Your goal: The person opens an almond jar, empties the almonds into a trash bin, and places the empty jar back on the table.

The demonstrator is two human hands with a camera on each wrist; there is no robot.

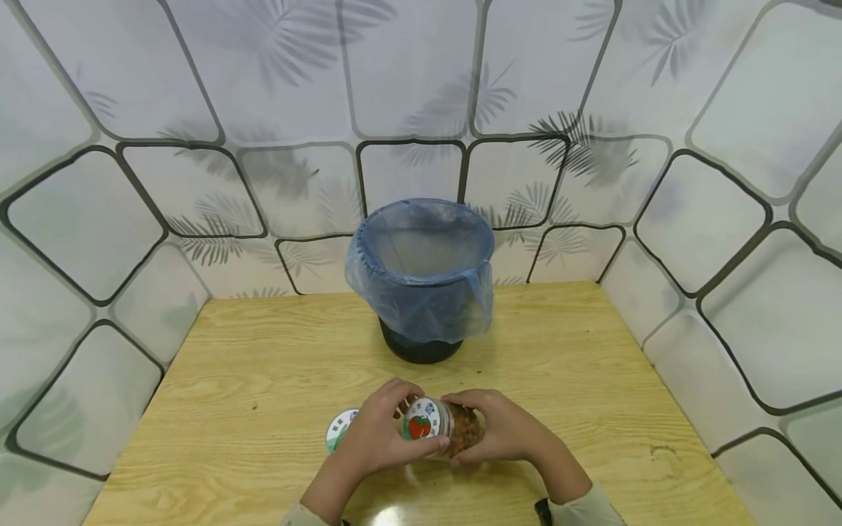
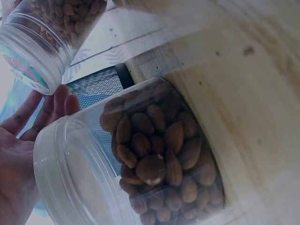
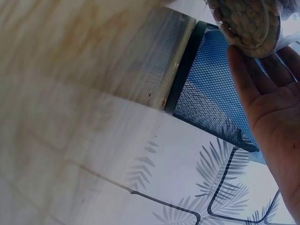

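Between both hands is a clear jar of almonds [image 1: 465, 429], tilted over the table so that its white lid [image 1: 421, 419] with a red tomato picture faces up and left. My left hand [image 1: 376, 432] holds the lid end, thumb along the near side and fingers at the far side. My right hand [image 1: 505, 429] grips the jar's body. A second jar of almonds [image 2: 164, 159] stands upright on the table, close beside the left wrist. In the head view only its white and green lid [image 1: 338, 429] shows, partly behind the left hand.
A black mesh bin [image 1: 422, 351] lined with a blue plastic bag [image 1: 427, 303] stands behind the hands at the back of the wooden table [image 1: 263, 380]. Walls covered with patterned cloth [image 1: 408, 95] enclose the table at the back and both sides.
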